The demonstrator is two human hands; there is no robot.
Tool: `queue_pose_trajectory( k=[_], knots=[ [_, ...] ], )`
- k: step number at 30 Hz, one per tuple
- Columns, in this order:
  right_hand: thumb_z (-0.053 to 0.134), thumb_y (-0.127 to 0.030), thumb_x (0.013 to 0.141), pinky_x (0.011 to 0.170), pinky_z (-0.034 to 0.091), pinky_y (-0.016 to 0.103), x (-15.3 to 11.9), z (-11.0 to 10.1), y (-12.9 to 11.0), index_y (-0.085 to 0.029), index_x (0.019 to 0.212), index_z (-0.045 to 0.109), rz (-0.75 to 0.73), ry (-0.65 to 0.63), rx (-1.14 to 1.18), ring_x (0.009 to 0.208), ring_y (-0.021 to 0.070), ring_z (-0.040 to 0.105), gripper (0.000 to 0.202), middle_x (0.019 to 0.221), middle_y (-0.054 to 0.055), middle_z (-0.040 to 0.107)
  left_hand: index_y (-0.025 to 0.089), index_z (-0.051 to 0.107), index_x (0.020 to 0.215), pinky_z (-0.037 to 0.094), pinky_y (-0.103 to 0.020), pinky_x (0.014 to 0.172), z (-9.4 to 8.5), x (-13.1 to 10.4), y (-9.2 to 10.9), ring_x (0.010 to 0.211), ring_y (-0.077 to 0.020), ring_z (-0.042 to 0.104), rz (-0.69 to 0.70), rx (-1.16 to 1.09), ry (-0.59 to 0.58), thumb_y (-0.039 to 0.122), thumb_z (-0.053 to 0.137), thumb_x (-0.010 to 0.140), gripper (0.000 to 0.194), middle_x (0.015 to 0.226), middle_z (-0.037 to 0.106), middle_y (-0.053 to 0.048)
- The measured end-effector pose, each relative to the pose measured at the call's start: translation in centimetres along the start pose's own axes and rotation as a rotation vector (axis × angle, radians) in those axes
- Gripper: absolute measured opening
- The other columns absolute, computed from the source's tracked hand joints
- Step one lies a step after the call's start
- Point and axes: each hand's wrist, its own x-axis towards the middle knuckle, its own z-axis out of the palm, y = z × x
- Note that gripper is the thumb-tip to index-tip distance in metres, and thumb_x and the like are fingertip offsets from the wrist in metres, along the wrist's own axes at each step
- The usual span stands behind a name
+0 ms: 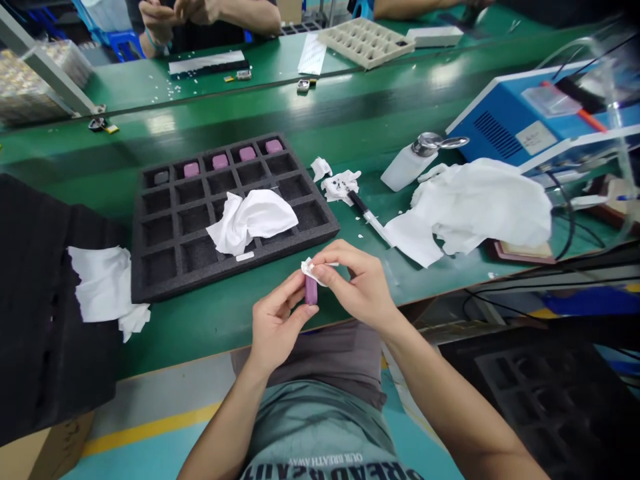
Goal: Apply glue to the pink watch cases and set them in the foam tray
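Note:
Near the table's front edge, my left hand point(277, 323) grips a small purple block point(311, 291) between thumb and fingers. My right hand point(357, 280) pinches a small piece of white cloth point(313, 270) against the block's upper end. Behind my hands lies a black foam tray point(230, 267) with square compartments. Its back row holds several pink-purple pieces point(220, 161) and one dark piece point(161, 177). A crumpled white cloth point(253, 217) rests over the tray's middle compartments.
Right of the tray are stained tissue point(341, 185), a black-handled tool point(367, 215), a white bottle point(407, 163), a large white cloth point(485, 203) and a blue machine point(525, 120). Black foam point(45, 300) stands left. Across the bench, another person's hands point(175, 17) are at work.

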Motion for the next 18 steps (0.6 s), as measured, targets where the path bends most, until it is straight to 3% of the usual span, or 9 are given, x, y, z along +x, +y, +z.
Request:
queue_pose_trajectory(
  k=[5, 10, 15, 18],
  knots=[
    [0.07, -0.022, 0.093, 0.073, 0.054, 0.033, 0.0, 0.0, -0.6, -0.023, 0.09, 0.075, 0.052, 0.02, 0.024, 0.079, 0.0162, 0.067, 0.006, 0.084, 0.002, 0.075, 0.035, 0.08, 0.117, 0.061, -0.042, 0.106, 0.4, 0.4, 0.1, 0.129, -0.0313, 0.069, 0.039, -0.012, 0.001, 0.019, 0.09, 0.076, 0.046, 0.147, 0.067, -0.005],
    [0.07, -0.019, 0.093, 0.073, 0.054, 0.033, -0.1, -0.3, -0.8, -0.023, 0.091, 0.075, 0.008, 0.019, -0.025, 0.081, 0.0165, 0.067, 0.007, 0.084, 0.002, 0.074, 0.036, 0.077, 0.123, 0.069, -0.039, 0.089, 0.4, 0.4, 0.2, 0.091, -0.0211, 0.081, -0.059, -0.026, -0.045, 0.025, 0.089, 0.08, 0.046, 0.11, 0.084, -0.001],
    [0.069, -0.018, 0.094, 0.073, 0.054, 0.035, -0.5, 0.1, -1.2, -0.025, 0.094, 0.076, -0.1, -0.008, -0.077, 0.082, 0.0174, 0.066, 0.01, 0.085, 0.003, 0.073, 0.031, 0.081, 0.116, 0.07, -0.037, 0.082, -0.1, 0.3, 0.1, 0.097, -0.0232, 0.08, -0.063, -0.111, -0.029, 0.038, 0.086, 0.083, 0.034, 0.114, 0.083, -0.004],
    [0.069, -0.019, 0.094, 0.074, 0.053, 0.037, -0.4, 0.0, -0.4, -0.026, 0.094, 0.077, -0.158, -0.003, -0.118, 0.082, 0.0184, 0.064, 0.01, 0.083, 0.003, 0.072, 0.028, 0.082, 0.115, 0.069, -0.039, 0.084, -0.3, 0.3, 0.2, 0.095, -0.0244, 0.08, -0.105, -0.126, -0.002, 0.038, 0.086, 0.083, 0.033, 0.113, 0.083, -0.006]
  ],
)
